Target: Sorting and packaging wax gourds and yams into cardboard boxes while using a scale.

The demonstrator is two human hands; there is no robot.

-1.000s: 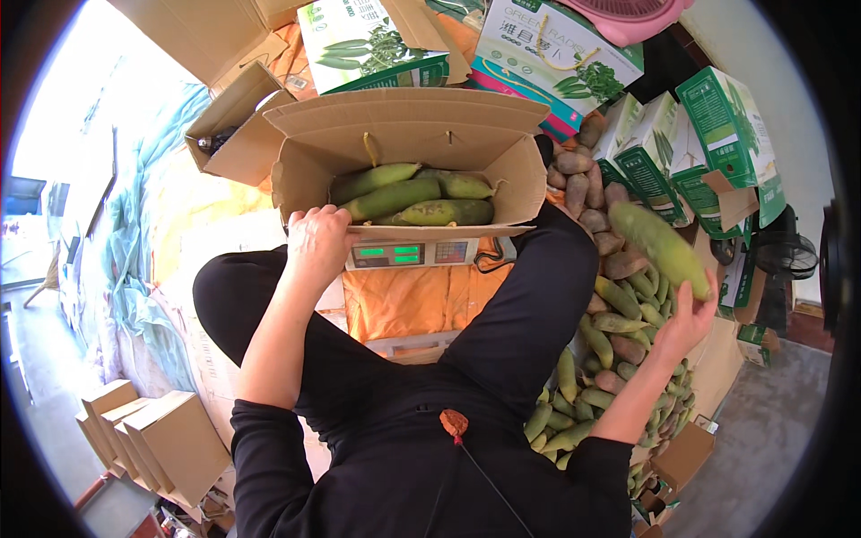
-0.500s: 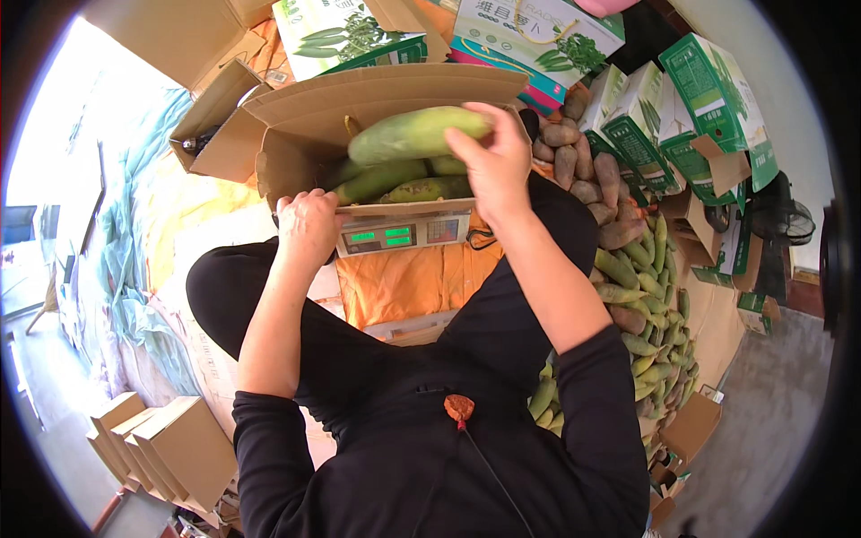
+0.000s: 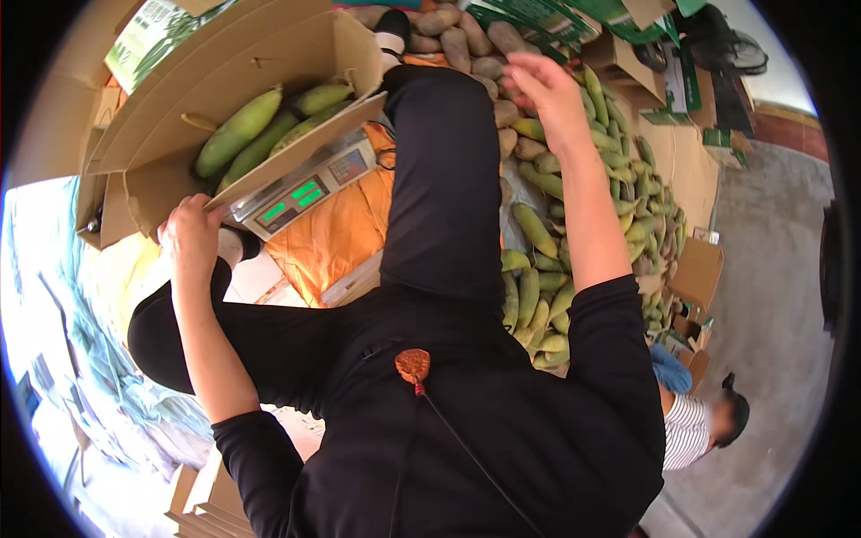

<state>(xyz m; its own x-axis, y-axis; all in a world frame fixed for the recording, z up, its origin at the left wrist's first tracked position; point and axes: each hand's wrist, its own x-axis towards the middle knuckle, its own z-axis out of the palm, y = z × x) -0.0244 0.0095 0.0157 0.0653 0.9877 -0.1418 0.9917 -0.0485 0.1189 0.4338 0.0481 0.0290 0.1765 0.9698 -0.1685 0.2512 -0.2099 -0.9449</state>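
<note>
Several long green radishes (image 3: 239, 131) lie inside an open cardboard box (image 3: 166, 177), which rests on a digital scale (image 3: 309, 190) with a lit green display. At the box's near left corner, the fingers of my left hand (image 3: 190, 238) are hooked over the cardboard rim. My right hand (image 3: 549, 97) is off to the right, above the edge of a heap, with nothing in it and its fingers stretched out. Beneath and beyond it lie brownish-pink root vegetables (image 3: 456, 49). A large pile of green radishes (image 3: 535, 230) spreads along my right side.
My bent right leg (image 3: 441, 179) lies between box and pile. Green cartons (image 3: 538, 22) and a black fan (image 3: 725, 45) stand at the far right. Folded cardboard (image 3: 211, 516) is at the lower left. Another person in a striped top (image 3: 686, 432) is at the right.
The radish that my right hand held over the box has been let go. That hand has moved right, over the pile. My view has turned right; my left hand stays on the box rim.
</note>
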